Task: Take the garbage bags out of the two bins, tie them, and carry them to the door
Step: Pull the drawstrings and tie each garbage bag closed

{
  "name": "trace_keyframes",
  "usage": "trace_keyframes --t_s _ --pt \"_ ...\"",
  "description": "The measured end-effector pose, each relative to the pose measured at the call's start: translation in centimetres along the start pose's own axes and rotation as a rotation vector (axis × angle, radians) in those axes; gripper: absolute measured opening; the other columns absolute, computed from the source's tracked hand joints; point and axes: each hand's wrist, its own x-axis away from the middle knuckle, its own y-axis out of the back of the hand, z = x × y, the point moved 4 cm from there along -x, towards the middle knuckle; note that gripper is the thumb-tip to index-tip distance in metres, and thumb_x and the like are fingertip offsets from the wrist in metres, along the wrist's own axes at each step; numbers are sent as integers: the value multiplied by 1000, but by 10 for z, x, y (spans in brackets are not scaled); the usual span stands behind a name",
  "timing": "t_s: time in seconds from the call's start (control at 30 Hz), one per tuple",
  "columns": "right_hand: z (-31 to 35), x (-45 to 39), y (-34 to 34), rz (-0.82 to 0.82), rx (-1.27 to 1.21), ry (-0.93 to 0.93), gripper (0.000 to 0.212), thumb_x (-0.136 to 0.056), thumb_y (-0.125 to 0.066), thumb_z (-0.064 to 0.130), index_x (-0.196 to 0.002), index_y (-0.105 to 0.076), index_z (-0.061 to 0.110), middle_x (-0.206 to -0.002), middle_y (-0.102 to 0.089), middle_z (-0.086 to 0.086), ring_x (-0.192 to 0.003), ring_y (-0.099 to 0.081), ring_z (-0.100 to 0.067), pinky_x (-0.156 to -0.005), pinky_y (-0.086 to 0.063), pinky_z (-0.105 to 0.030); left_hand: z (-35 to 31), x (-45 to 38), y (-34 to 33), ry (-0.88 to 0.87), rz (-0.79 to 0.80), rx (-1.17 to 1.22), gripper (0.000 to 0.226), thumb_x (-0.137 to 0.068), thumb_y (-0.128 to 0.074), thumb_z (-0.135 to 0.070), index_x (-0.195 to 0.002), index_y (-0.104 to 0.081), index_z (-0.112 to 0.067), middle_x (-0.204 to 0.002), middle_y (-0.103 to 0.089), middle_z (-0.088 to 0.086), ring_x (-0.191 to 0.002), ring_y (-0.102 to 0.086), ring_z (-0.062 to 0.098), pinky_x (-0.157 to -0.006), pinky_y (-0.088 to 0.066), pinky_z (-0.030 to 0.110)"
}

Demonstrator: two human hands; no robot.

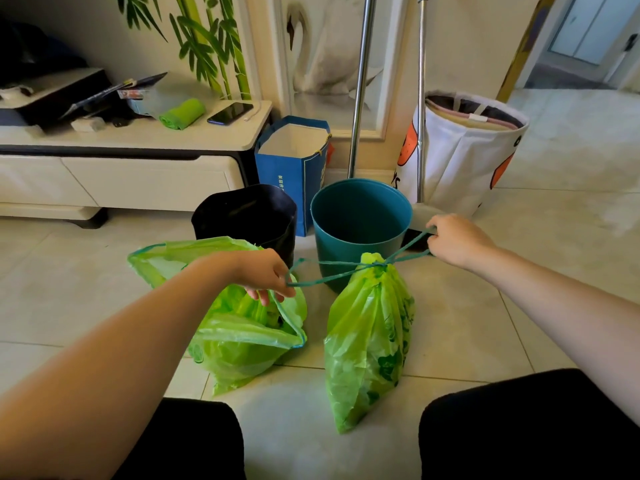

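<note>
Two green garbage bags sit on the tiled floor in front of me. The right bag (pixel 367 341) stands upright, its neck cinched by a teal drawstring (pixel 332 271). My left hand (pixel 263 275) grips one end of that drawstring and my right hand (pixel 453 239) grips the other, pulling it taut sideways. The left bag (pixel 235 344) lies slumped with its mouth open, under my left hand. Behind them stand a black bin (pixel 242 216) and a teal bin (pixel 360 223), the teal one showing no bag inside.
A blue paper bag (pixel 291 168) stands behind the bins. Two metal poles (pixel 360 98) lean against the wall beside a white fabric basket (pixel 467 154). A low cabinet (pixel 138 168) holding a phone and a green roll is at left. A doorway (pixel 581 46) opens far right.
</note>
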Motion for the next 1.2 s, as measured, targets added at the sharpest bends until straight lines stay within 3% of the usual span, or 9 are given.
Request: trace_keyframes --t_s 0.2,0.3,0.43,0.57,0.67,0.8,0.93,1.07,1.2 --pt "76 -2 17 -193 184 21 24 -85 -49 15 -104 -61 8 -113 -53 -17 -99 -56 -40 -67 -38 -35 38 35 37 12 -330 91 14 -87 -67 -16 -99 -72 -9 -78 -72 1 -59 -67 9 -53 -51 17" --pt "119 1 12 -197 169 134 25 -89 -47 17 -106 -64 9 -115 -55 -15 -110 -49 -39 -75 -42 -40 64 55 44 98 -500 110 12 -85 -67 -9 -94 -74 -5 -76 -69 6 -58 -62 10 -53 -47 13" --pt "164 11 -15 -70 53 337 25 -92 -45 21 -96 -66 10 -104 -63 -12 -101 -52 -34 -82 -48 -44 96 79 47 208 -683 23 14 -84 -66 -13 -94 -76 -12 -91 -73 7 -80 -61 18 -77 -45 24" --pt "198 13 -40 90 -110 439 29 -92 -41 23 -73 -58 8 -81 -62 -12 -79 -58 -35 -70 -49 -42 121 85 52 289 -803 -32 20 -85 -62 -10 -101 -73 -8 -107 -71 12 -102 -62 31 -92 -49 39" --pt "218 10 -57 181 -106 465 42 -93 -44 42 -67 -54 10 -74 -59 -8 -74 -59 -31 -68 -51 -41 140 85 56 355 -834 -95 31 -85 -60 -10 -115 -66 -8 -121 -63 16 -117 -51 37 -100 -43 45" --pt "227 1 -84 360 169 470 51 -84 -46 64 -59 -37 20 -69 -47 0 -72 -52 -26 -65 -46 -38 165 85 53 489 -789 -228 45 -86 -57 -16 -131 -51 -10 -135 -52 15 -123 -43 37 -97 -40 47" --pt "228 -8 -95 465 197 454 46 -77 -58 60 -62 -44 19 -65 -52 2 -65 -53 -19 -53 -36 -30 181 78 42 556 -687 -229 53 -91 -55 -25 -138 -38 -8 -142 -48 15 -127 -42 38 -98 -39 49" --pt "232 -10 -102 639 204 419 41 -74 -68 51 -63 -54 15 -49 -61 3 -51 -60 -15 -45 -45 -22 191 74 43 528 -718 -69 58 -93 -56 -29 -142 -34 -8 -137 -49 21 -125 -45 40 -100 -42 51" --pt "225 -5 -107 786 204 353 30 -77 -71 38 -73 -58 13 -62 -65 1 -48 -62 -11 -35 -44 -16 182 65 43 468 -736 -25 53 -94 -56 -28 -139 -41 -4 -135 -50 22 -123 -47 40 -100 -42 46"
